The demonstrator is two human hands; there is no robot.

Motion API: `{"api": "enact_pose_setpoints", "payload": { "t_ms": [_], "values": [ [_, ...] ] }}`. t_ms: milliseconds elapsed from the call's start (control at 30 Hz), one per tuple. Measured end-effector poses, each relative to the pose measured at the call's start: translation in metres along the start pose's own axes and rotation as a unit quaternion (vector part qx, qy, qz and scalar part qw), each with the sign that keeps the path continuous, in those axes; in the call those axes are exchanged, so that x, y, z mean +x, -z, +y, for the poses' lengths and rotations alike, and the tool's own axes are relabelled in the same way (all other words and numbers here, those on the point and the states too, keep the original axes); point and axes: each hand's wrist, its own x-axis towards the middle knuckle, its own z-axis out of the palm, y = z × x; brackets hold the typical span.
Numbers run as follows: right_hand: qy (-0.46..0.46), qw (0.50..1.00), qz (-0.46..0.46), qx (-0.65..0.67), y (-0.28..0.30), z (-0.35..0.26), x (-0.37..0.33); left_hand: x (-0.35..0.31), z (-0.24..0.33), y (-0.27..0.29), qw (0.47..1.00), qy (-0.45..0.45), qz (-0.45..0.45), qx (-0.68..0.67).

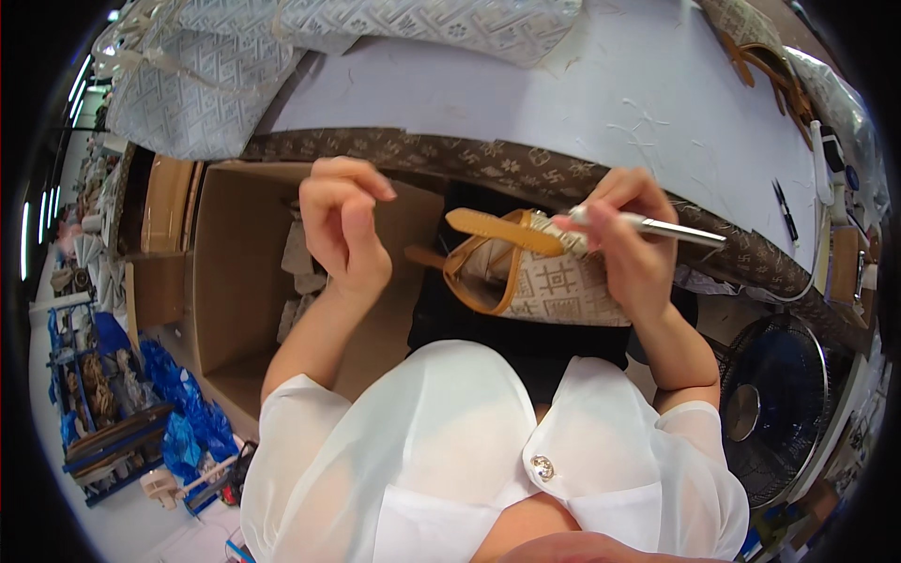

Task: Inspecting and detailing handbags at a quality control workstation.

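A small beige bag with a brown grid pattern lies on its side on the black cloth over my lap, its tan-rimmed mouth facing left. One tan leather strap sticks out over the bag's top edge. In my right hand, by the bag's far right side, is a silver pen-shaped tool with a white front part. Its tip is hidden by the fingers. My left hand is raised left of the bag, apart from it, with curled fingers; whatever they may hold is too small to make out.
An open cardboard box with pale pieces inside stands at the left. Ahead is a white-topped table bearing patterned sheet material, loose threads and a black pen. A black fan stands close on the right.
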Motion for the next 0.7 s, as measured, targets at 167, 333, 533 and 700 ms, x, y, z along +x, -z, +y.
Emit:
{"api": "enact_pose_setpoints", "payload": {
  "t_ms": [167, 333, 533, 700],
  "values": [
    [0.071, 0.985, 0.093, 0.13, 0.014, 0.005, 0.011, -0.044, -0.031, 0.055, 0.789, -0.151, -0.432, 0.41],
    [0.211, 0.962, 0.143, 0.1, 0.045, -0.027, 0.029, -0.046, -0.028, 0.056, 0.76, -0.178, -0.428, 0.456],
    [0.306, 0.929, 0.185, 0.098, 0.048, -0.099, 0.009, -0.037, 0.043, 0.031, 0.901, 0.205, -0.344, 0.167],
    [0.186, 0.971, 0.033, 0.145, 0.019, -0.102, -0.022, -0.044, 0.017, -0.033, 0.896, 0.389, -0.212, -0.016]
  ]
}}
